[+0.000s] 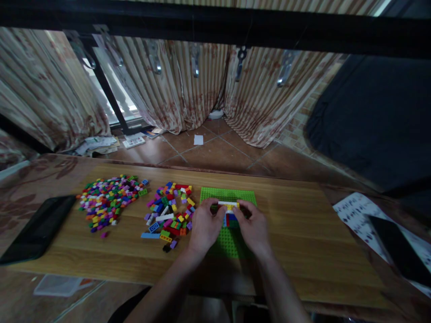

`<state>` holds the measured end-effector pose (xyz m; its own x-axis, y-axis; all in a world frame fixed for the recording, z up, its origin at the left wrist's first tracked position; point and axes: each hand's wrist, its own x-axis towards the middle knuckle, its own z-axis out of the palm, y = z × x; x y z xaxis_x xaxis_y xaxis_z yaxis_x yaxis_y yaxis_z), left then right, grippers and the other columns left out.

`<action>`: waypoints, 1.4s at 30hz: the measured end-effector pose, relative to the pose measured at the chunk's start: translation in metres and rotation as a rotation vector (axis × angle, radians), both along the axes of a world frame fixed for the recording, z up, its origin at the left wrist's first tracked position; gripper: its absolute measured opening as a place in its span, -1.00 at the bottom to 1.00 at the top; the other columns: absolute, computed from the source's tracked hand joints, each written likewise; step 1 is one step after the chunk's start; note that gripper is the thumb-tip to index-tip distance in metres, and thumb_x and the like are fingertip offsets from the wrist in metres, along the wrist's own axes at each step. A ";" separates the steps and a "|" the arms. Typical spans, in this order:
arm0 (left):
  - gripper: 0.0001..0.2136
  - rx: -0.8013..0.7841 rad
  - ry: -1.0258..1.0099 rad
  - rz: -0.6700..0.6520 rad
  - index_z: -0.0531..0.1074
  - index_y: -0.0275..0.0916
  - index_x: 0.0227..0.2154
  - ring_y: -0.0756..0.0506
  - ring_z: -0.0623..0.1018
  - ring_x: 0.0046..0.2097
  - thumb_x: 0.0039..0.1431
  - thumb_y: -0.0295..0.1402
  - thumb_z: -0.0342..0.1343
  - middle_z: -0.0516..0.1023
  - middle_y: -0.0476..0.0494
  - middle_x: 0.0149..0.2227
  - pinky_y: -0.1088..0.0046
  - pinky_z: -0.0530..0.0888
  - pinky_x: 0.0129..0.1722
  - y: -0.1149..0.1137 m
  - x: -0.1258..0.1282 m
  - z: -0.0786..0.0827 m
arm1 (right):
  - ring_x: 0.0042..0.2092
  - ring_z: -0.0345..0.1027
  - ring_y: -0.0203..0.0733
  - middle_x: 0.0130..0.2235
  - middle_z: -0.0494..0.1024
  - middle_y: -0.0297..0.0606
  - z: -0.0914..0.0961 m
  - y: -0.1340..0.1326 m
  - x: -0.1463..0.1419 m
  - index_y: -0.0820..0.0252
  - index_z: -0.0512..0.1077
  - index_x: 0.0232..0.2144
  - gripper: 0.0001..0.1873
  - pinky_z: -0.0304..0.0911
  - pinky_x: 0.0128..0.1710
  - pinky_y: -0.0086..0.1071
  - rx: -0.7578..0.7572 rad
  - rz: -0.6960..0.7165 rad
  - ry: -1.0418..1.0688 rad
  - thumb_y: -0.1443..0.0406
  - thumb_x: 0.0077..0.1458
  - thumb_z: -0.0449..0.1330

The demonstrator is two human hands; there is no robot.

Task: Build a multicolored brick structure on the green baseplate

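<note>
Flanking both hands, brick piles (168, 208) left, paper (357, 211) right

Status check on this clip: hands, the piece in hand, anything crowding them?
Left hand and right hand both pinching white brick atop small stack on green baseplate. Loose brick pile beside left hand.

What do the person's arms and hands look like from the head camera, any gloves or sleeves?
Both hands are bare: the left hand and right hand wear no gloves, and no rings or watch can be made out. Both forearms are uncovered up to the frame edge, with no sleeves in view.
</note>
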<state>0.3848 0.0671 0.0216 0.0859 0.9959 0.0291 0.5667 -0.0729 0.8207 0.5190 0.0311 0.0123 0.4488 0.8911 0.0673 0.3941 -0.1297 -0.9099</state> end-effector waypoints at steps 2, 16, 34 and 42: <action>-0.74 0.016 -0.027 -0.035 0.50 -0.29 -0.11 -0.09 0.55 -0.28 0.19 -0.28 0.12 0.61 -0.19 -0.20 0.38 0.45 -0.21 -0.001 -0.002 0.001 | -0.21 0.51 -0.03 -0.21 0.64 -0.10 -0.001 -0.001 0.003 0.22 0.53 -0.16 -0.56 0.38 -0.15 -0.15 0.009 0.013 0.044 0.03 0.05 0.19; -0.76 0.066 -0.442 0.181 0.50 -0.31 -0.22 -0.05 0.55 -0.32 0.13 -0.29 0.08 0.59 -0.12 -0.32 0.50 0.45 -0.35 0.030 -0.067 0.010 | -0.12 0.49 0.02 -0.14 0.63 -0.04 -0.003 -0.001 0.022 0.20 0.55 -0.20 -0.55 0.31 -0.04 -0.07 0.081 -0.139 0.008 -0.01 0.08 0.12; -0.78 0.018 0.058 0.207 0.59 -0.26 -0.32 -0.08 0.56 -0.35 0.08 -0.44 0.03 0.64 -0.11 -0.38 0.48 0.41 -0.34 0.039 -0.139 0.024 | 0.06 0.37 0.01 0.06 0.51 -0.14 -0.010 -0.001 0.012 0.08 0.45 0.02 -0.54 0.20 0.11 0.01 0.016 0.259 -0.192 0.08 0.09 0.17; -0.81 0.036 0.188 0.126 0.57 -0.24 -0.36 -0.04 0.52 -0.41 0.05 -0.49 0.05 0.61 -0.08 -0.42 0.52 0.37 -0.38 0.035 -0.143 0.023 | 0.04 0.41 0.02 0.05 0.52 -0.17 -0.003 -0.003 0.023 0.04 0.47 -0.01 -0.55 0.22 0.11 0.02 -0.032 0.276 -0.186 0.02 0.10 0.15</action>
<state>0.2421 0.1019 0.0441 -0.0315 0.9977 0.0605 0.7159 -0.0197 0.6979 0.5415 0.0277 0.0096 0.1731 0.9802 0.0957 0.5771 -0.0222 -0.8164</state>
